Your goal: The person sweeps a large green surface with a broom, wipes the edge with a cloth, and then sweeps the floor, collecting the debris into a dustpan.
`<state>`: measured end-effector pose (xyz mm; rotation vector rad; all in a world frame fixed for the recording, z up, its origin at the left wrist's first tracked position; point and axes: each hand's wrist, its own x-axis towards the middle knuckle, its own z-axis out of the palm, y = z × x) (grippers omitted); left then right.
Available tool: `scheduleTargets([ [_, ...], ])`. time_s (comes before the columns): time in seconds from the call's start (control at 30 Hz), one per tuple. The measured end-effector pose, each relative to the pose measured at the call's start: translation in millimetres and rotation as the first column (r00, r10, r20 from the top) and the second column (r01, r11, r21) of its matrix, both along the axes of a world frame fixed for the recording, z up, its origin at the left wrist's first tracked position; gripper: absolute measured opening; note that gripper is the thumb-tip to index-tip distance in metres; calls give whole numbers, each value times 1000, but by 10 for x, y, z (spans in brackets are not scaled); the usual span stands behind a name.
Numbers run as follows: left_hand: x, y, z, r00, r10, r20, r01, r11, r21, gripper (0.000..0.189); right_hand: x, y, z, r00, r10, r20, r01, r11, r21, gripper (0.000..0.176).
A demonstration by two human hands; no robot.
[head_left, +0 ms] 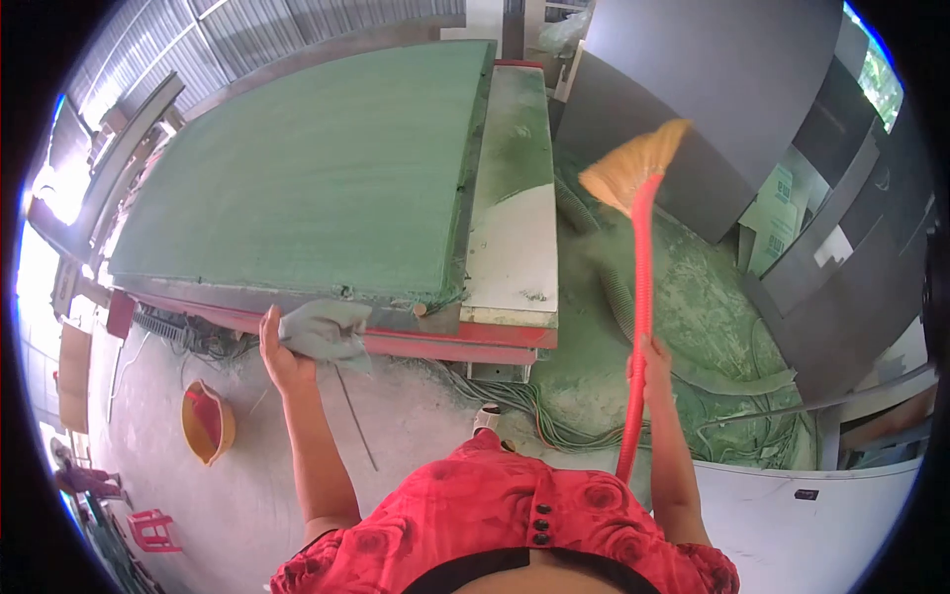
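Note:
My right hand point(650, 369) is wrapped round the red handle of a broom point(642, 287), whose straw head point(638, 168) points up and away from me. Close to the near edge of a large green-dusted table point(307, 178), my left hand point(287, 361) holds a grey cloth point(327, 330). The cloth hangs partly against the table's edge. On the table's right side runs a pale ledge point(513, 247), with green dust on its far part and a whiter near part.
A yellow basin point(208, 424) with something red inside stands on the floor at left. Cables point(574, 431) and a ribbed hose point(616, 297) lie right of the table. Dark panels point(693, 99) lean behind. Another person point(89, 480) is at far left, near a red stool point(153, 531).

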<state>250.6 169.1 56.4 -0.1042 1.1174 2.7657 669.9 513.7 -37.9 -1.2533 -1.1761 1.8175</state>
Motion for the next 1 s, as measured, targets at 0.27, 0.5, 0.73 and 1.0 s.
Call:
scheduleTargets([
  [0.27,-521,1081,-835,910,-349,-225,-2,540,-842,46,-624,-321,70,979,194,-64,-200,974,-111,27],
  [0.5,-267,1348,-1125,715,-668,-206,-239,44,-970,87,-847,-123,-394,907,405,117,-373,899,-228,27],
  [0.73,-164,1242,-1066,669,-729,-148,-233,-16,-972,87,-981,436,-506,977,156,145,-132,978,-162,30],
  [1.0,-188,1132,-822,695,-705,-140,-113,86,-990,81,-960,1439,-198,977,-95,192,90,995,38,30],
])
